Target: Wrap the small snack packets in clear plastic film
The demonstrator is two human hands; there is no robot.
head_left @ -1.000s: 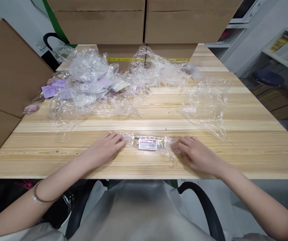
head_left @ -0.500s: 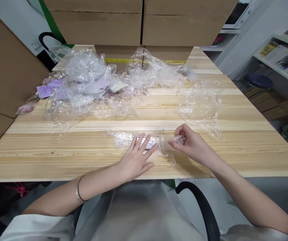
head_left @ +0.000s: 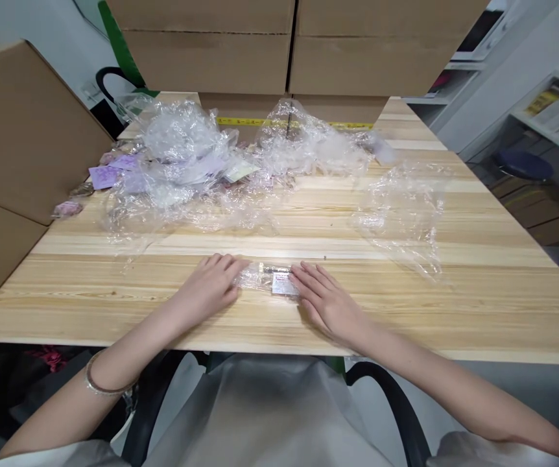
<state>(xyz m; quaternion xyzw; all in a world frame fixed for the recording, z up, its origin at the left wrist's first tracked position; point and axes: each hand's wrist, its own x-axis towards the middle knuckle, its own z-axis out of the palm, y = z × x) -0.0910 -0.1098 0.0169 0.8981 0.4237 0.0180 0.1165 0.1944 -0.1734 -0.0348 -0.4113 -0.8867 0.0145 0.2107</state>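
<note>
A small clear-wrapped package (head_left: pixel 266 280) with a white label (head_left: pixel 282 284) lies near the front of the wooden table. At its left end, my left hand (head_left: pixel 210 288) has its fingers curled over the loose plastic wrap, apparently gripping it; the fingertips are partly hidden. My right hand (head_left: pixel 331 305) rests flat across the package's right end, fingers stretched out and covering part of the label. That end of the wrapping is hidden beneath the hand.
Crumpled clear plastic (head_left: pixel 177 149) is heaped at the back left, among purple cards (head_left: pixel 104 176). Another loose plastic sheet (head_left: pixel 401 220) lies to the right. Cardboard boxes (head_left: pixel 211 61) stand behind the table, and a tall carton (head_left: pixel 31 136) borders the left.
My left hand has moved from atop the package to its left end. My right hand has gone from holding bunched wrap at the right to lying flat over the package.
</note>
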